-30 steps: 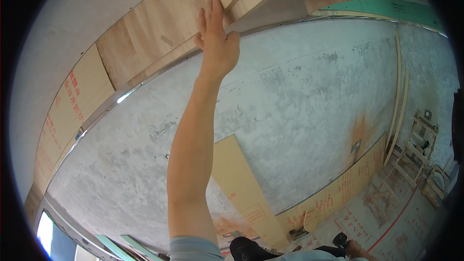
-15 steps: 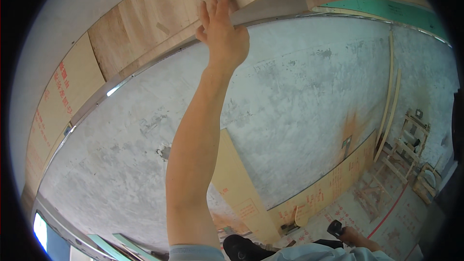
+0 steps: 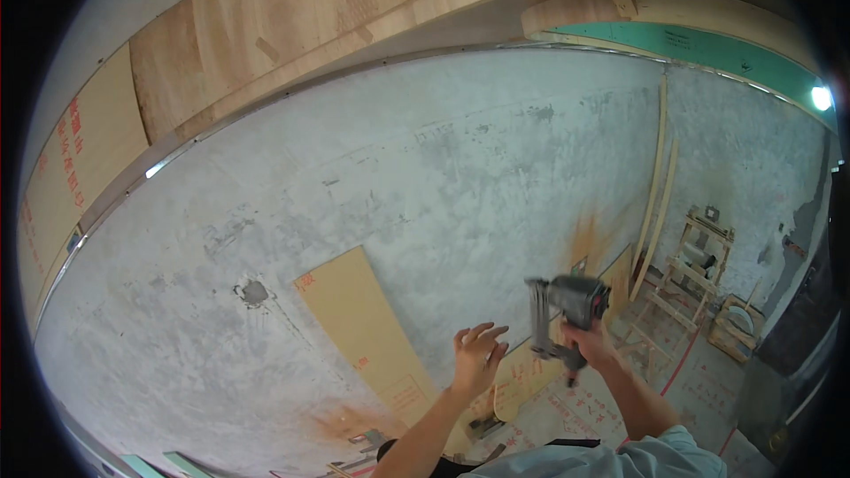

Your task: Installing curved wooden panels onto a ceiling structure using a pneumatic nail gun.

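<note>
My right hand (image 3: 593,343) is wrapped round the handle of a black nail gun (image 3: 579,299), held up in front of the wall with its long magazine side toward my left hand. My left hand (image 3: 478,358) is raised a short way left of the tool, holding nothing, with its fingers stretched and apart. It does not touch the nail gun. Above both hands, a plywood panel (image 3: 310,18) with a wooden edge strip runs along the ceiling.
A rough grey wall (image 3: 425,186) faces me, with a yellowish board (image 3: 363,327) leaning on it. At the right stand a wooden stepladder (image 3: 691,265) and a box-like wooden piece (image 3: 737,326). Two thin battens (image 3: 653,186) lean in the corner. Printed sheeting (image 3: 567,416) covers the floor.
My left hand has come down from the plywood overhead to chest height. My right hand has lifted the nail gun from low down into the middle right. The view has shifted somewhat.
</note>
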### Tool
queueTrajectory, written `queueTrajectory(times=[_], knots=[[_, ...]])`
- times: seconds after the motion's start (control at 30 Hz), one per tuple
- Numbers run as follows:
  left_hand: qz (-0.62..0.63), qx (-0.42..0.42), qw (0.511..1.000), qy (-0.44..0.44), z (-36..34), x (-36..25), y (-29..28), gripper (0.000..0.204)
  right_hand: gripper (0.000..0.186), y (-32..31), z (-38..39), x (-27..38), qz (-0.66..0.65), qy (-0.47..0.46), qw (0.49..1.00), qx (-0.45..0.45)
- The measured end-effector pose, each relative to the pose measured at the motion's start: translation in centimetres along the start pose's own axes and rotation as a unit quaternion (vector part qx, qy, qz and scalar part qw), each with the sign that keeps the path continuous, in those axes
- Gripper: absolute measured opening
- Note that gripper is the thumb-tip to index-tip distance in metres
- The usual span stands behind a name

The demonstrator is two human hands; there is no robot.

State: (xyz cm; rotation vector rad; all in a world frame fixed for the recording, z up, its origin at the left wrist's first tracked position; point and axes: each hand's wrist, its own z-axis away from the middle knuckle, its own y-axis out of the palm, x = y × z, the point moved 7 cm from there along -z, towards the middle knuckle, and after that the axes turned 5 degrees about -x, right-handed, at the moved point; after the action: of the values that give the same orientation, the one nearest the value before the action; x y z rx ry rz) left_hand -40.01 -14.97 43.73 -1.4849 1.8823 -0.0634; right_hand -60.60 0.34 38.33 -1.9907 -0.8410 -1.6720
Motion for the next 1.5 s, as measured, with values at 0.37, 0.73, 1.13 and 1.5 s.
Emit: queueTrajectory(times=[0.37, 0.73, 1.13, 1.5], knots=[[-0.129, 0.035, 0.954, 0.268, 2.9, -4.8, -2.9, 0.053, 0.020, 6.8, 3.8, -2.0, -0.498, 0.229, 0.837, 0.001], [0.001, 0.157, 0.976, 0.152, 6.3, -3.0, 0.4, 0.049, 0.025, 6.5, 8.1, -6.2, -0.498, 0.307, 0.810, -0.053], [-0.032, 0.111, 0.989, 0.095, 7.8, -0.9, -0.8, 0.047, 0.020, 7.5, 7.8, -5.9, -0.499, 0.318, 0.804, -0.067], [-0.037, 0.052, 0.990, -0.124, 11.6, 2.9, -6.0, 0.027, 0.015, 3.9, 3.8, -6.3, -0.325, 0.215, 0.911, -0.136]])
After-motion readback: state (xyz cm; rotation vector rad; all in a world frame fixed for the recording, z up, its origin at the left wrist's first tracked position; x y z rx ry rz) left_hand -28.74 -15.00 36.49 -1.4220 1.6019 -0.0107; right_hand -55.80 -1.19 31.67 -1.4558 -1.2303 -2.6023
